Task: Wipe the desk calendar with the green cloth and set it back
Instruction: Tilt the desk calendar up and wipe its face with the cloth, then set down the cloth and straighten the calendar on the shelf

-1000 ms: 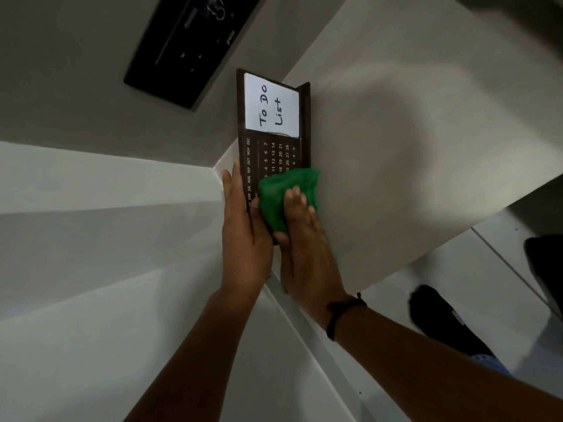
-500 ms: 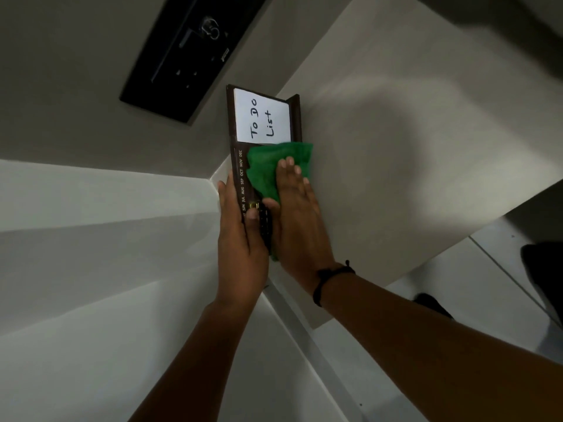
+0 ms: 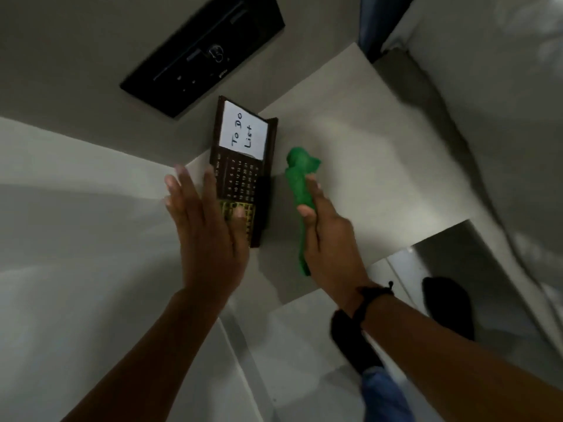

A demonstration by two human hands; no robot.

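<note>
The dark brown desk calendar (image 3: 243,175) stands at the back left corner of the pale desk (image 3: 380,166), against the wall. It carries a white "To Do List" card above a grid of dates. My left hand (image 3: 207,236) is spread open, fingers apart, covering the calendar's lower left part; whether it touches is unclear. My right hand (image 3: 329,239) is to the right of the calendar and off it, with the bunched green cloth (image 3: 300,190) gripped in it.
A black wall panel with sockets and a key (image 3: 204,53) is mounted above the calendar. The desk's front edge drops to a tiled floor (image 3: 405,278), where two dark shoes (image 3: 447,306) show. A white ledge (image 3: 76,226) runs along the left.
My right hand has pulled the cloth off the calendar's face and moved right. My left hand has let go of the calendar's edge and opened flat.
</note>
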